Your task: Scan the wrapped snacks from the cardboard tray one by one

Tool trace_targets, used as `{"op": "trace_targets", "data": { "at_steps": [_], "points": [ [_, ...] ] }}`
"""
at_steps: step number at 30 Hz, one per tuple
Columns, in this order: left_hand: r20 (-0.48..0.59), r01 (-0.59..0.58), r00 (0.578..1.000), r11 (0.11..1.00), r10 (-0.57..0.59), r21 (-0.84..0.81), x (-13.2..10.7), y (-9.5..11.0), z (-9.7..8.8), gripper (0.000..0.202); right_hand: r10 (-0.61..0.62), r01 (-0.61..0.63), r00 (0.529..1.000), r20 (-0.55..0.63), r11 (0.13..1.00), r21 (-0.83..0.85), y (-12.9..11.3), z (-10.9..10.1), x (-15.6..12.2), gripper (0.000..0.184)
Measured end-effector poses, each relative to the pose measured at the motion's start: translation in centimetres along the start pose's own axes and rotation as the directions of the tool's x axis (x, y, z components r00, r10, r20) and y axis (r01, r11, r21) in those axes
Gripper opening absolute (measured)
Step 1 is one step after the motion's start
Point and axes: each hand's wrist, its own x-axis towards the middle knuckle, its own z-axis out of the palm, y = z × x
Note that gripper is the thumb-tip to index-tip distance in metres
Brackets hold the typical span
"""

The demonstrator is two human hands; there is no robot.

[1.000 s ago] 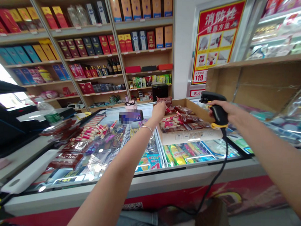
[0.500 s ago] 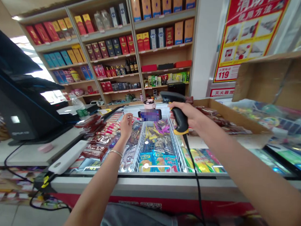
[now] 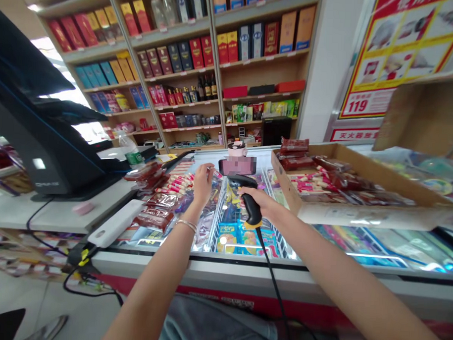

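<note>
My right hand [image 3: 264, 203] is wrapped round the handle of a black and yellow barcode scanner [image 3: 252, 210]. Its head points left, toward my left hand [image 3: 202, 184], and a cord hangs down from the handle. The fingers of my left hand are pinched on a small pink-and-white wrapped stick [image 3: 217, 173], mostly hidden by the hand. Similar wrapped sticks [image 3: 179, 182] lie in a pile on the glass left of that hand, beside brown packets [image 3: 156, 218]. A phone [image 3: 237, 165] is propped against a pink mug [image 3: 236, 148] just beyond the scanner.
Beneath the hands is a glass-topped freezer [image 3: 241, 262] with wire baskets of bagged goods. At right stands a cardboard box [image 3: 314, 210] of brown packets and pink sticks. A dark checkout machine [image 3: 59, 164], a white bar-shaped object [image 3: 116, 223] and a bottle [image 3: 132, 152] are at left.
My right hand has brought the scanner left and lower, closer to my left hand. The view has shifted, showing more of the cardboard box. My left hand stays near the phone.
</note>
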Motion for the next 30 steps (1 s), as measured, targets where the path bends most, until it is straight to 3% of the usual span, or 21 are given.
{"op": "trace_targets", "data": {
  "at_steps": [12,15,17,21,26,30],
  "points": [
    [0.011,-0.027,1.0,1.0,0.027,0.01,-0.3,0.9,-0.1,0.018,-0.044,0.043,0.999,-0.025,0.998,-0.051,0.6,-0.5,0.6,0.006],
    [-0.009,0.043,0.999,0.998,-0.043,0.052,-0.4,0.8,-0.4,0.018,-0.059,0.058,0.997,-0.057,0.998,-0.029,0.4,-0.3,0.2,0.006],
    [-0.082,0.147,0.987,0.981,-0.137,0.128,-0.2,0.6,-0.9,0.017,-0.064,0.062,0.995,-0.079,0.998,-0.019,0.2,-0.2,-0.2,0.008],
    [-0.231,0.318,0.94,0.889,-0.25,0.33,0.4,-0.4,-2.5,0.018,-0.065,0.064,0.993,-0.1,0.998,-0.017,0.0,-0.1,-0.4,0.012],
    [-0.194,0.308,0.951,0.755,-0.239,0.579,0.9,-1.5,-4.0,0.025,-0.076,0.077,0.995,-0.064,0.997,0.014,0.0,-0.3,-0.4,0.015],
    [-0.221,0.334,0.942,0.646,-0.252,0.686,0.7,-2.1,-4.6,0.035,-0.061,0.06,0.995,-0.082,0.998,-0.009,0.1,-0.2,-0.5,0.016]
  ]
}}
